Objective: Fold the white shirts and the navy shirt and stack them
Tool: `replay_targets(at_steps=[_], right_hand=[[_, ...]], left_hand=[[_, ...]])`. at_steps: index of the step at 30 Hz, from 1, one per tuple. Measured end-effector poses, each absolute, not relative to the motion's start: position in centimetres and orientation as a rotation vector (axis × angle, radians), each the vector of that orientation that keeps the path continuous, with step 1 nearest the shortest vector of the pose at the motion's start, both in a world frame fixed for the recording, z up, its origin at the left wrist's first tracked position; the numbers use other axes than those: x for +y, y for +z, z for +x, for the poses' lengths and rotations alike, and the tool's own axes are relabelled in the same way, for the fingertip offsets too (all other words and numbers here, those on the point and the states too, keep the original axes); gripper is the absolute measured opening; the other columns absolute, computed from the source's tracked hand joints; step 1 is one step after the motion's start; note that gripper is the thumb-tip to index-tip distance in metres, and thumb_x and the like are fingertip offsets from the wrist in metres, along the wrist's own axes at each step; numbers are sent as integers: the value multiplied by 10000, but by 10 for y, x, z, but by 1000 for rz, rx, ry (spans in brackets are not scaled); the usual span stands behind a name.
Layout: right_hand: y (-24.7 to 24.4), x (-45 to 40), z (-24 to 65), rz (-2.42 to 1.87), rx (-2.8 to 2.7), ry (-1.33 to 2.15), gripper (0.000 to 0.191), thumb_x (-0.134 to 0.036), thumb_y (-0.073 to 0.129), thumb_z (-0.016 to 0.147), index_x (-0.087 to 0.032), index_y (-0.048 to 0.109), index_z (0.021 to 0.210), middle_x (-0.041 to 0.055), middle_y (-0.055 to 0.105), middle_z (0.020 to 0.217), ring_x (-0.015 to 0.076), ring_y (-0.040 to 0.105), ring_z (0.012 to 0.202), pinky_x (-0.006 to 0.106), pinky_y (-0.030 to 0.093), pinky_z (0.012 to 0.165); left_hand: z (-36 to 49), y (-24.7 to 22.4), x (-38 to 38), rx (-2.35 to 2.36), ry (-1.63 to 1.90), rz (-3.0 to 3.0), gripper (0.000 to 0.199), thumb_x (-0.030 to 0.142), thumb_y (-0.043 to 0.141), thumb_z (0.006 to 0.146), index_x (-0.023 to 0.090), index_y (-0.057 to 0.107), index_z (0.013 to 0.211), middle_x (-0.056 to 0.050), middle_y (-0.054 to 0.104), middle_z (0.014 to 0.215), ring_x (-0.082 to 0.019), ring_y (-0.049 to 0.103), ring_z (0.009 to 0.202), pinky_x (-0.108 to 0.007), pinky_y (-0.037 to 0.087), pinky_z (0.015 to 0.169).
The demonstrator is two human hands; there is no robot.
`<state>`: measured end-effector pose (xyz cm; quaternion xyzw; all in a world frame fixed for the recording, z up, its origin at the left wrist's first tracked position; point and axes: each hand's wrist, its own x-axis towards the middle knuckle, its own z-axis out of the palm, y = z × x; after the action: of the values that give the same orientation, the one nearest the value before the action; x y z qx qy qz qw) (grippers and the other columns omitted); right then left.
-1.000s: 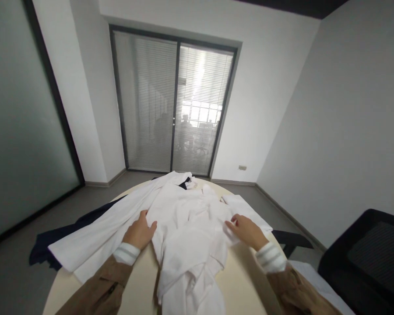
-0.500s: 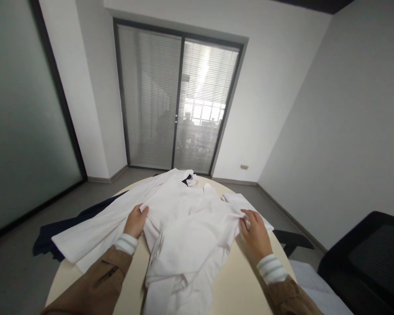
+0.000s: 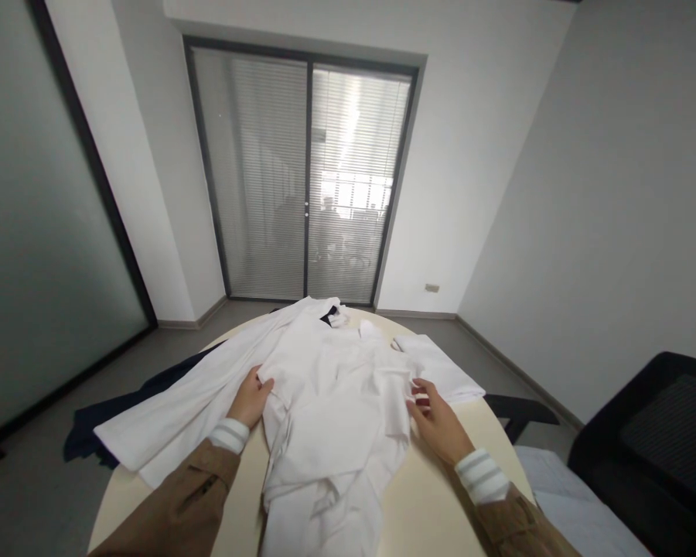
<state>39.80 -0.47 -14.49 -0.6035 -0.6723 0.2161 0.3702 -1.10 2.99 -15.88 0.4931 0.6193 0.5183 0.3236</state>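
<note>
A white shirt (image 3: pixel 330 425) lies spread and wrinkled in front of me, its near end reaching the bottom of the view. My left hand (image 3: pixel 250 398) is closed on the shirt's left edge, pinching the cloth between thumb and fingers. At the opposite edge, my right hand (image 3: pixel 441 425) has its thumb and fingers apart, with the fingertips at the cloth. Long white fabric (image 3: pixel 191 402) stretches out to the left of my left hand; where it joins the shirt, I cannot tell. Dark navy cloth (image 3: pixel 133 402) lies partly beneath it.
The pale round table (image 3: pixel 435 514) carries the clothes. Folded white cloth (image 3: pixel 441 367) lies at its right edge. A black mesh chair (image 3: pixel 655 449) stands to the right, with light grey-blue cloth (image 3: pixel 574 495) beside it. Beyond the table is a glass door with blinds (image 3: pixel 255 178).
My right hand has moved slightly left and its fingers have parted; the pulled-out corner of shirt there has dropped back. My left hand still pinches its edge. The view has turned slightly.
</note>
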Motion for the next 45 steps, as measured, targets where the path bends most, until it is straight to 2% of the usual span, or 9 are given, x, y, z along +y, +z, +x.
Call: replay_targets(at_steps=[7,14,20,24,27,32,38,42,45], right_hand=[[-155,-10,370,-1180,-1610,815,870,-355,603,827,-292,129,1554,152,212,1630,251,541,1289,430,475,1046],[-155,7,391,-1341,-1355,754,672,-271,554,666,-170,521,1330,149,610,1345,280,668,1049,416,567,888],[-115,21,435,-1394,-1114,622,662,-351,649,695,-162,577,1325,144,629,1334,275,676,996,424,556,893],[-114,6,430,-1569,-1130,751,812,-600,627,783,-181,457,1457,177,519,1450,329,593,1214,413,549,920],[-125,-17,425,-1697,-1327,803,1004,-682,631,769,-189,264,1563,197,460,1490,340,535,1290,444,491,1013],[-141,-44,425,-1711,-1466,796,1352,-536,797,639,-168,-98,1584,243,451,1448,269,671,937,464,520,938],[-134,-38,430,-1533,-1472,817,1044,-251,637,660,-250,116,1565,160,502,1384,170,640,758,345,557,701],[-118,-20,454,-1560,-1423,572,658,-254,599,637,-214,510,1288,132,565,1325,214,651,840,337,558,699],[-117,-14,468,-1632,-1286,447,514,-377,624,714,-196,516,1183,141,636,1169,230,659,840,343,563,691]], left_hand=[[-7,-166,32,1503,1408,1321,541,368,588,799,107,537,1270,-101,736,987,-262,707,945,-378,555,846],[-12,-149,26,1843,1260,1683,449,368,463,896,176,581,1285,-115,703,1183,-268,650,1118,-367,474,995],[-29,-117,39,2069,937,1672,387,380,475,874,130,632,1124,-183,689,1208,-301,631,1163,-357,463,988],[-31,-114,30,2085,831,1609,428,506,442,878,142,666,873,-202,740,941,-356,702,965,-408,522,840],[-30,-118,9,1905,652,1470,504,611,516,827,137,662,922,-148,730,737,-333,716,699,-386,531,611],[-25,-120,-19,1426,768,1322,683,657,692,685,145,624,1133,-131,752,1026,-304,716,896,-349,559,693],[-23,-106,-14,1454,977,1543,781,687,632,698,114,612,1228,-160,701,1224,-362,634,1163,-423,535,924],[-41,-97,-5,1756,983,1705,572,628,622,674,159,709,989,-140,742,1124,-385,620,1177,-419,501,976],[-51,-98,-5,1833,898,1695,502,626,591,679,174,709,863,-145,759,1020,-386,661,1082,-414,519,914]])
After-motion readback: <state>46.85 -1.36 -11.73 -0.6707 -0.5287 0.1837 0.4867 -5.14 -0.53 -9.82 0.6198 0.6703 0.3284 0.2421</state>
